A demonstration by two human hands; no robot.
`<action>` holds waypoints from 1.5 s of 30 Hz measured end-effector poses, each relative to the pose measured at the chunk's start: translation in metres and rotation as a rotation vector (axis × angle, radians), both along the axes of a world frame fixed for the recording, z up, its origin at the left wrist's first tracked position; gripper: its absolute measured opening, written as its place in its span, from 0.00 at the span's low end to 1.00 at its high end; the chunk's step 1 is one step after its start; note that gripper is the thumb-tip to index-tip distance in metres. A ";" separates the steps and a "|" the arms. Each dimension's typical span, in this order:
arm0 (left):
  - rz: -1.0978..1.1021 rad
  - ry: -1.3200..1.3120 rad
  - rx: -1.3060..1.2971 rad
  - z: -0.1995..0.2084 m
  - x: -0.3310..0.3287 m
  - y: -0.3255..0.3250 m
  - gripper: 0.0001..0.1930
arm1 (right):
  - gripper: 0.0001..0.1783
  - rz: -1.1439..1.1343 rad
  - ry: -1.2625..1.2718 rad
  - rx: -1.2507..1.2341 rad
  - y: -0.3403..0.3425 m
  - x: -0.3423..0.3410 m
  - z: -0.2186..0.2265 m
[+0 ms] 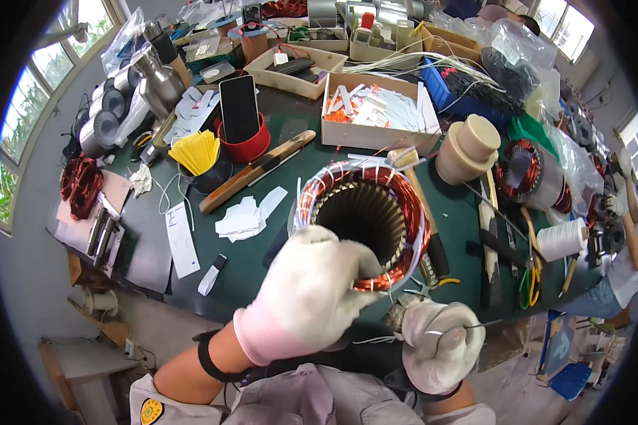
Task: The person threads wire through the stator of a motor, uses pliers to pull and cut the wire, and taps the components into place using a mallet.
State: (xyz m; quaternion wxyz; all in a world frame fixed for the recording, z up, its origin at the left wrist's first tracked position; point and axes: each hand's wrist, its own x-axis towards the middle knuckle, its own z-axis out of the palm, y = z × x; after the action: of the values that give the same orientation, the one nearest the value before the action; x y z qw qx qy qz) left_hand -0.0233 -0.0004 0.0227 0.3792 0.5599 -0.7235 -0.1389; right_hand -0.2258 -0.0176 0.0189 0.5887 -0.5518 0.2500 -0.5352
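Note:
A motor stator [409, 205] stands in front of me, its copper windings bound with white cord around a slotted bore. My left hand [308, 287], in a white glove, grips the stator's near rim with the fingertips at the bore. My right hand [443, 347], also gloved, is closed to the right of it, nearer to me. From that fist a thin dark rod [483, 324] sticks out, its kind unclear. White cord [376, 340] trails by the fist. Behind the hand, pliers [424, 287] and a mallet [418, 188] lie at the stator's right.
A white box of paper strips [379, 134], a phone [239, 110] on a red round holder, and yellow strips [200, 152] in a dark cup stand beyond. A wooden stick [259, 170] lies at left. Another stator [539, 177], a thread spool [563, 239] and scissors [530, 280] are at right.

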 end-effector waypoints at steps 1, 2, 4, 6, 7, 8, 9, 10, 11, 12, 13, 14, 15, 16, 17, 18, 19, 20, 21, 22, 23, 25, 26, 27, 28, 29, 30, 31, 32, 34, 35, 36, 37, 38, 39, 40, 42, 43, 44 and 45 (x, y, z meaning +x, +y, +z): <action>-0.006 -0.025 0.008 -0.004 -0.002 0.000 0.15 | 0.28 0.034 0.033 0.012 -0.003 0.001 0.000; -0.011 -0.085 -0.028 -0.009 -0.005 -0.002 0.13 | 0.25 0.080 -0.063 -0.042 -0.008 0.000 0.000; -0.062 -0.118 -0.081 -0.018 -0.005 -0.003 0.09 | 0.25 0.071 -0.027 -0.049 -0.014 -0.002 -0.005; -0.129 -0.281 -0.120 -0.029 -0.008 -0.005 0.10 | 0.29 -0.025 0.067 -0.093 -0.020 -0.008 -0.012; -0.110 -0.224 -0.325 -0.035 -0.007 -0.007 0.14 | 0.29 -0.075 0.074 -0.089 -0.023 -0.013 -0.016; -0.085 -0.176 -0.403 -0.039 -0.008 -0.005 0.09 | 0.28 -0.051 0.033 -0.090 -0.026 -0.019 -0.020; -0.077 -0.067 -0.517 -0.044 -0.008 -0.007 0.07 | 0.28 -0.029 -0.003 -0.087 -0.030 -0.024 -0.023; -0.107 -0.072 -0.532 -0.047 -0.008 -0.006 0.06 | 0.26 0.004 0.010 -0.120 -0.033 -0.028 -0.025; -0.134 -0.020 -0.629 -0.052 -0.008 -0.010 0.08 | 0.24 0.004 -0.054 -0.095 -0.037 -0.032 -0.027; -0.105 -0.198 -0.762 -0.059 -0.005 -0.016 0.09 | 0.24 0.017 -0.062 -0.106 -0.040 -0.035 -0.028; -0.167 -0.159 -0.744 -0.060 -0.004 -0.015 0.10 | 0.24 0.037 -0.072 -0.119 -0.043 -0.037 -0.027; -0.228 -0.120 -0.725 -0.062 -0.003 -0.016 0.13 | 0.24 0.053 -0.073 -0.124 -0.046 -0.037 -0.027; -0.235 -0.103 -0.731 -0.065 0.001 -0.017 0.13 | 0.24 0.069 -0.072 -0.123 -0.048 -0.037 -0.026; -0.217 -0.096 -0.737 -0.068 0.003 -0.019 0.13 | 0.24 0.087 -0.075 -0.129 -0.050 -0.037 -0.026; -0.200 -0.087 -0.733 -0.070 0.005 -0.019 0.13 | 0.24 0.102 -0.080 -0.132 -0.051 -0.038 -0.026; -0.193 -0.089 -0.735 -0.072 0.006 -0.019 0.13 | 0.24 0.125 -0.084 -0.135 -0.052 -0.039 -0.027; -0.190 -0.094 -0.738 -0.074 0.006 -0.019 0.14 | 0.24 0.144 -0.091 -0.139 -0.052 -0.040 -0.029; -0.188 -0.100 -0.736 -0.074 0.006 -0.018 0.15 | 0.23 0.168 -0.103 -0.143 -0.052 -0.043 -0.031; -0.190 -0.120 -0.728 -0.074 0.006 -0.018 0.15 | 0.23 0.191 -0.127 -0.146 -0.051 -0.046 -0.034; -0.191 -0.150 -0.716 -0.072 0.006 -0.016 0.16 | 0.23 0.220 -0.156 -0.157 -0.049 -0.049 -0.035; -0.194 -0.199 -0.680 -0.068 0.005 -0.015 0.17 | 0.23 0.254 -0.201 -0.164 -0.047 -0.051 -0.036; -0.177 -0.219 -0.542 -0.053 0.004 -0.011 0.20 | 0.23 0.315 -0.219 -0.153 -0.040 -0.050 -0.034; -0.165 -0.077 -0.383 -0.042 0.002 -0.008 0.16 | 0.23 0.328 -0.127 -0.108 -0.034 -0.046 -0.032; -0.135 0.073 -0.236 -0.031 0.001 -0.004 0.14 | 0.23 0.345 -0.034 -0.065 -0.031 -0.043 -0.026; -0.114 -0.068 -0.073 -0.022 -0.002 -0.003 0.18 | 0.25 0.186 0.023 -0.139 -0.023 -0.033 -0.025; -0.087 -0.223 0.098 -0.013 -0.002 0.001 0.24 | 0.26 0.189 -0.011 -0.111 -0.018 -0.026 -0.019; -0.069 -0.123 -0.055 -0.013 -0.002 -0.006 0.18 | 0.26 0.139 -0.031 -0.057 -0.014 -0.017 -0.018; -0.035 -0.136 -0.028 -0.006 -0.002 0.000 0.25 | 0.26 0.157 -0.078 -0.021 -0.010 -0.011 -0.015; -0.054 -0.121 -0.110 -0.005 -0.001 -0.003 0.23 | 0.25 0.169 -0.153 0.015 -0.006 -0.004 -0.016; -0.073 -0.102 -0.147 -0.001 0.002 -0.003 0.18 | 0.25 0.184 -0.096 -0.035 0.000 -0.001 -0.020; -0.078 -0.084 -0.191 0.000 0.003 -0.002 0.17 | 0.25 0.197 -0.097 -0.087 0.002 -0.003 -0.024; -0.101 -0.044 -0.179 0.002 0.006 -0.003 0.16 | 0.24 0.191 -0.072 -0.101 0.005 -0.006 -0.028; -0.154 0.003 -0.195 0.003 0.010 -0.005 0.16 | 0.22 0.211 -0.061 -0.136 0.007 -0.010 -0.033; -0.155 -0.001 -0.149 0.006 0.011 -0.004 0.16 | 0.20 0.220 -0.075 -0.164 0.010 -0.014 -0.038; -0.154 -0.045 -0.135 0.007 0.012 -0.003 0.15 | 0.18 0.215 -0.021 -0.123 0.010 -0.014 -0.042; -0.139 -0.105 -0.156 0.007 0.010 -0.002 0.15 | 0.15 0.241 -0.025 -0.118 0.010 -0.016 -0.045; -0.112 -0.175 -0.173 0.006 0.004 0.000 0.14 | 0.14 0.242 -0.083 -0.006 0.009 -0.011 -0.045; -0.085 -0.175 -0.187 0.004 0.001 0.001 0.14 | 0.14 0.252 -0.117 0.022 0.011 -0.009 -0.040; -0.068 -0.177 -0.192 0.002 0.000 0.000 0.14 | 0.12 0.239 -0.035 -0.082 0.010 -0.004 -0.034; -0.067 -0.194 -0.213 0.001 0.000 -0.001 0.14 | 0.10 0.209 0.019 -0.197 0.011 -0.005 -0.025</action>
State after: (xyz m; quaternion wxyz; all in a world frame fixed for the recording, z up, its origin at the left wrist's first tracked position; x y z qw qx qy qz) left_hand -0.0234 -0.0013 0.0234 0.3598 0.5030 -0.7856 -0.0190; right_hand -0.2306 -0.0067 -0.0063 0.5817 -0.6351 0.1428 -0.4877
